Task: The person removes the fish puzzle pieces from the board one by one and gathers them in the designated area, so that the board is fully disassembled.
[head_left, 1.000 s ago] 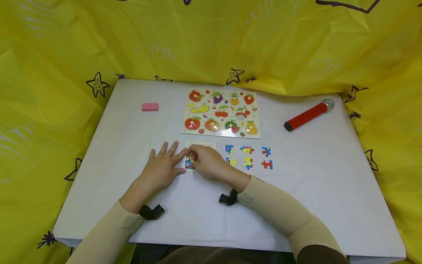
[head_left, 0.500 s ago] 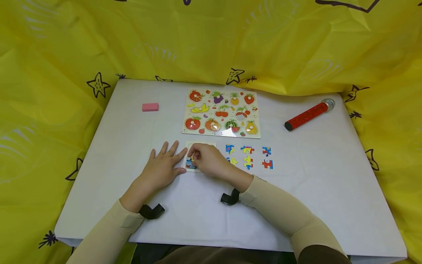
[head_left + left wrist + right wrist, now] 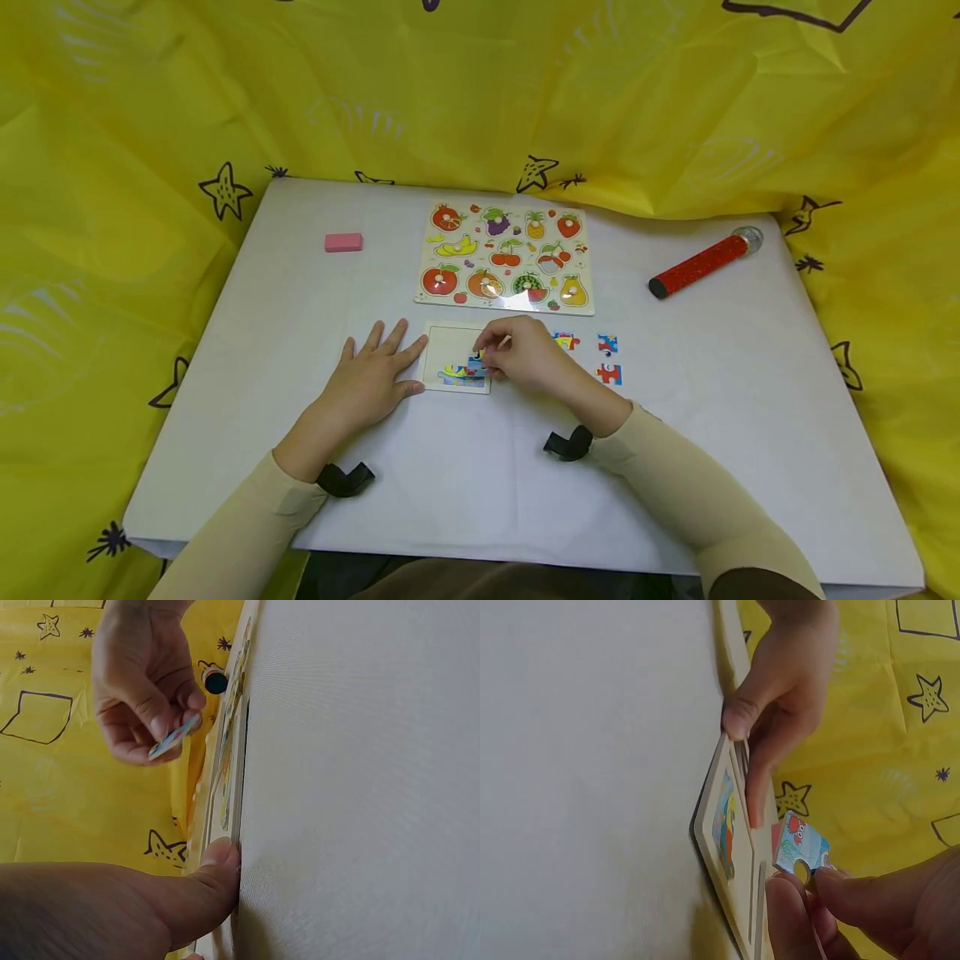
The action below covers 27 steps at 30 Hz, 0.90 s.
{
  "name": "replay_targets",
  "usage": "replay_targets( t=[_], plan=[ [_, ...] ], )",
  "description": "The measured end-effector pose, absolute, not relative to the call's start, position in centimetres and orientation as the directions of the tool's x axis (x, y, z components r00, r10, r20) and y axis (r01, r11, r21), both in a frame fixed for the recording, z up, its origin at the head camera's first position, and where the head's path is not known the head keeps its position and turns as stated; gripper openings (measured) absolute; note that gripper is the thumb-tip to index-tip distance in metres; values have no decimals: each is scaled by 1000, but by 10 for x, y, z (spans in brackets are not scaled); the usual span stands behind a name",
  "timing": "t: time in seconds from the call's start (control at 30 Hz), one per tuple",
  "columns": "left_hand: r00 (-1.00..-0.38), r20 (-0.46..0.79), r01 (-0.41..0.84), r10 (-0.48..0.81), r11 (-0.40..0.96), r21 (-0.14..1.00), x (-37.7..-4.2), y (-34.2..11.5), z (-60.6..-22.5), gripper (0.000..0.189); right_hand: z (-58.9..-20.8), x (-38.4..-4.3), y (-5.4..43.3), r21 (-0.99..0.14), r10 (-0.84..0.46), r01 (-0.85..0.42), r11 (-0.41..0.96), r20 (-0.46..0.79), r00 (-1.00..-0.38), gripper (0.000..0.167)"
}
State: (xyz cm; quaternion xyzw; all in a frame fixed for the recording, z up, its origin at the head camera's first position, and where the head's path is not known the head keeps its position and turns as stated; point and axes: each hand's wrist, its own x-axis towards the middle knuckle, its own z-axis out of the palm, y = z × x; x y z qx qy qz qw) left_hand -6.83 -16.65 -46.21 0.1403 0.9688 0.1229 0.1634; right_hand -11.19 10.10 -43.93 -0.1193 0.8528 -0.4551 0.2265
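My left hand (image 3: 367, 383) lies with its fingers spread on the white table. Its thumb and index finger touch the left edge of a small pale puzzle tray (image 3: 446, 337). Several colourful pieces, or one joined patch of them (image 3: 461, 377), lie along the tray's lower part. Over the tray's right side, my right hand (image 3: 525, 354) pinches a jigsaw piece (image 3: 799, 838) between thumb and fingers. That piece is blue with a red crab and has a round notch. In the left wrist view the held piece (image 3: 175, 737) is tilted and apart from the tray.
Loose jigsaw pieces (image 3: 609, 374) lie right of the tray, some hidden behind my right hand. A fruit peg puzzle board (image 3: 504, 258) lies behind the tray. A pink block (image 3: 343, 242) is at back left, a red glittery tube (image 3: 701, 265) at back right. Yellow cloth (image 3: 480, 100) surrounds the table.
My right hand has moved right across the tray with the pinched jigsaw piece, uncovering the tray's left and middle and covering some loose pieces. My left hand has stayed still.
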Motion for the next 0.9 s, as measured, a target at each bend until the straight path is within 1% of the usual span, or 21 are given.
replay_targets(
  t=[0.1,0.3,0.47,0.7,0.9],
  plan=[
    [-906,-285,233,313,931,283,-68,-167,-462,78,-437,-113,118,-826,-388,44,562,-311,-868,16],
    [-905,-282,238,319,928,285,-68,-168,-461,78,-436,-110,147,-813,-370,82,577,-350,-861,17],
    [-905,-282,238,320,927,289,-68,-167,-462,78,-439,-106,164,-799,-364,123,589,-398,-842,17],
    [-907,-275,238,319,927,291,-67,-168,-462,77,-449,-98,173,-785,-373,177,594,-463,-804,13],
    [-909,-270,239,319,927,290,-67,-167,-463,77,-456,-89,171,-795,-379,159,586,-442,-813,11]
  ],
)
